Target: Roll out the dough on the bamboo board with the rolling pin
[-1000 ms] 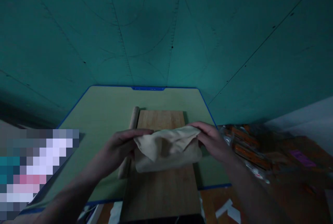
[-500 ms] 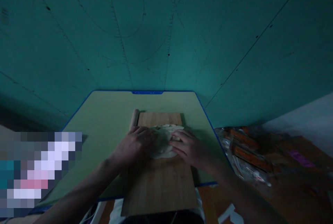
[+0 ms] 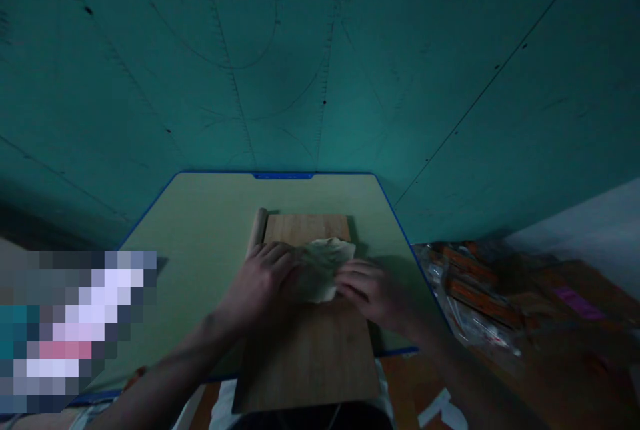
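A thin, pale sheet of dough [image 3: 325, 270] lies on a wooden board [image 3: 310, 367], its far edge uneven and slightly raised. My left hand [image 3: 267, 273] is closed over the dough's left side, fingers curled, fingertips partly hidden and blurred. At the right edge, my right hand [image 3: 367, 283] pinches the dough between thumb and fingers. A wooden rolling pin [image 3: 257, 230] rests along the board's left side, just beyond my left hand.
The board sits on a pale table [image 3: 210, 217] with a blue rim, and its near end overhangs the edge. Behind stands a green wall [image 3: 300, 83]. Plastic-wrapped packages [image 3: 475, 297] and cardboard are on the right. A pixelated patch covers the lower left.
The dough sheet, rounder before, now looks narrower and more folded between my hands. My right hand has shifted slightly right and down at its edge; my left fingers are more curled.
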The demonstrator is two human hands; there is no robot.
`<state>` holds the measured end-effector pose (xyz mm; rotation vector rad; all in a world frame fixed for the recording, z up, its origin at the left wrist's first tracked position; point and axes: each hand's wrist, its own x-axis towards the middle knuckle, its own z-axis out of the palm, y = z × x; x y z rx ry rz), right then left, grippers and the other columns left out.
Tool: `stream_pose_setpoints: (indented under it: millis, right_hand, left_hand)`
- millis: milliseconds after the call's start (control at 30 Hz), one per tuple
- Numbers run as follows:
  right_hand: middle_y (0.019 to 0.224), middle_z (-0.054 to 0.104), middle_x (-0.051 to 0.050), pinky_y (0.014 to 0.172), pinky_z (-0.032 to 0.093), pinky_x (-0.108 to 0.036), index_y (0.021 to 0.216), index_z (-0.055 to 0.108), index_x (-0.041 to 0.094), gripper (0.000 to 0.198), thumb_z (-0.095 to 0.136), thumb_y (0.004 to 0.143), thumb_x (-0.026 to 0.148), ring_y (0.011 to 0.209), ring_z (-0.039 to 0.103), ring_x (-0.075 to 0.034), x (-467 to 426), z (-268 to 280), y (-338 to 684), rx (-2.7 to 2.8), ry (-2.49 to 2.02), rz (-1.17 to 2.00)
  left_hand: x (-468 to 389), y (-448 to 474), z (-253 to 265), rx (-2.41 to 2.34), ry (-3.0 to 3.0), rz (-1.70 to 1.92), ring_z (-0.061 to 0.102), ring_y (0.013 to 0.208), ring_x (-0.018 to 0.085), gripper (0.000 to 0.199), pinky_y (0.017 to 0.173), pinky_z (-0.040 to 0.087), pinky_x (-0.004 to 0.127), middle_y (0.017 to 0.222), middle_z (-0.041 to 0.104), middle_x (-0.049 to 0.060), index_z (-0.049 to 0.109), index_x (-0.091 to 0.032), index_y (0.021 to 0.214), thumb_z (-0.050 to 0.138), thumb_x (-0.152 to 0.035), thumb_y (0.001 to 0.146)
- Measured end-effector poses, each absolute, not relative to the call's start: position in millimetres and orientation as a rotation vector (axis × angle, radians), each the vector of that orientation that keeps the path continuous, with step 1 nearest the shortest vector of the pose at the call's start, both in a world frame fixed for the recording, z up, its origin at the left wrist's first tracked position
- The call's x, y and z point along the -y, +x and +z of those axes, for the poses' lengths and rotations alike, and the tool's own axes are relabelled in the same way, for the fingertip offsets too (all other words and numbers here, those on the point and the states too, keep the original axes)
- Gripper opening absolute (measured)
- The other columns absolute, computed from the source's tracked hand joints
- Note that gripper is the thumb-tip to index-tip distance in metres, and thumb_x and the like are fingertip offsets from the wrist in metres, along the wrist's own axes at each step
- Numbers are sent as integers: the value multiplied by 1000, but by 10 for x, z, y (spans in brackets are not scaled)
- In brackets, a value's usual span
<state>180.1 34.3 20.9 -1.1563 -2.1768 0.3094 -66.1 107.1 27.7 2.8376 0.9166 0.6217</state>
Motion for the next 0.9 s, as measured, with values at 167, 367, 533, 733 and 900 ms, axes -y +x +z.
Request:
stream_pose_setpoints:
  millis: [167, 367, 533, 733, 900]
  right_hand:
    - [119, 69, -14, 96, 54, -44, 122, 66, 17, 27, 55, 98, 26, 113, 63, -27, -515, 164, 1855, 2049, -1481, 135]
    - [118, 66, -15, 93, 51, -50, 99, 68, 21, 10, 67, 90, 25, 112, 61, -33, -687, 31, 1796, 2018, -1753, 43]
    - [90, 71, -4, 78, 51, -33, 92, 62, 24, 10, 58, 90, 14, 87, 68, -22, -638, 56, 1808, 1838, -1645, 401]
    - [76, 67, 2, 59, 47, -25, 101, 60, 23, 12, 59, 90, 27, 68, 66, -16, -770, 215, 1972, 1624, -1605, 625]
    - [81, 67, 2, 57, 52, -25, 112, 59, 21, 26, 66, 88, 30, 66, 67, -15, -913, 492, 1659, 1561, -1433, 995]
  left_hand:
    - [-1191, -594, 235, -1288, 2814, 295, 63, 101, 27, 14, 87, 50, 41, 107, 69, 11, 67, -18, 99, 56, -27, 97]
    - [-1243, -627, 229, -1248, 2272, 460, 64, 71, 20, 14, 61, 48, 29, 80, 69, 5, 60, -19, 90, 53, -30, 93]
    - [-1320, -649, 240, -1183, 1960, 627, 68, 74, 20, 21, 64, 52, 29, 80, 71, 4, 63, -19, 87, 55, -38, 85]
    - [-1363, -610, 239, -1184, 1939, 632, 72, 83, 25, 30, 73, 58, 36, 95, 76, 10, 68, -18, 98, 54, -41, 84]
    - [-1269, -767, 327, -1302, 2080, 813, 71, 97, 29, 37, 84, 57, 43, 112, 73, 14, 67, -17, 110, 51, -43, 88]
